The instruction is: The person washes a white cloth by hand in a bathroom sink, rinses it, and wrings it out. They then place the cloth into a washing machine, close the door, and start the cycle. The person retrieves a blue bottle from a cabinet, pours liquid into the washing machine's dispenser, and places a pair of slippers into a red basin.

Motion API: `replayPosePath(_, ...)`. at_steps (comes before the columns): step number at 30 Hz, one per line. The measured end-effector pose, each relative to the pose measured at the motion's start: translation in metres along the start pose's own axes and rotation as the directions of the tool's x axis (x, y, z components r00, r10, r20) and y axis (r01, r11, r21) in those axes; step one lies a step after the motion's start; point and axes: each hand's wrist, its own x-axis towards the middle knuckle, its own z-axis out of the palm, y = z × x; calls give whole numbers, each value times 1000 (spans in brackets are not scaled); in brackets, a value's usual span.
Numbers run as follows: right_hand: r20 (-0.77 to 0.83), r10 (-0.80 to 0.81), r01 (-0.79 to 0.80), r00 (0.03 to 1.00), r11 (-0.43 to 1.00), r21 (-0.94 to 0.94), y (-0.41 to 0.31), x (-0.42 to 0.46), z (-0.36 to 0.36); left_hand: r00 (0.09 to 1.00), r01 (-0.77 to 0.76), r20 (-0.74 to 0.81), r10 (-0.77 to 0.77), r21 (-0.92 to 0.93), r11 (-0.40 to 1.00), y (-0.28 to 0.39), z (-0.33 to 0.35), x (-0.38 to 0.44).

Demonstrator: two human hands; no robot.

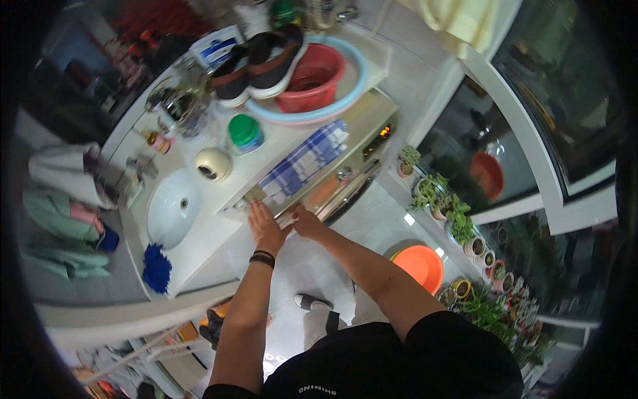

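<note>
My left hand point(265, 229) reaches flat, fingers extended, to the near left corner of the washing machine point(319, 192) top, under the counter's edge. Close beside it, my right hand point(306, 223) has its fingers bent at the machine's front edge; whether it grips anything is hidden. A blue and white checked cloth point(305, 162) lies on the machine just beyond both hands. The machine's lit display point(384, 132) shows at its far end. On the counter point(239, 187) above stand a green-lidded jar point(245, 133) and a cream round container point(213, 164).
A dark pair of shoes point(271, 60), a red bucket point(311, 80) and a light blue basin point(356, 95) crowd the counter's far end. A white sink point(172, 209) is at left, with a blue fluffy cloth point(157, 269). An orange basin point(421, 269) and potted plants point(461, 224) stand at right.
</note>
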Motion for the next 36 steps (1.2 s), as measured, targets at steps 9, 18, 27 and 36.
replayPosePath(9,-521,290,-160,803,947,280,83,-18,-140,985,14,-172,-1,73,997,-4,25,7)
replayPosePath(18,-610,149,91,778,935,344,141,60,-229,978,-30,-202,58,137,990,-10,33,13)
replayPosePath(27,-500,188,-63,845,964,257,144,95,-258,976,-64,-198,91,141,988,-8,28,9)
replayPosePath(36,-405,259,-306,877,950,-55,106,68,-276,977,-71,-184,103,175,982,-10,32,10)
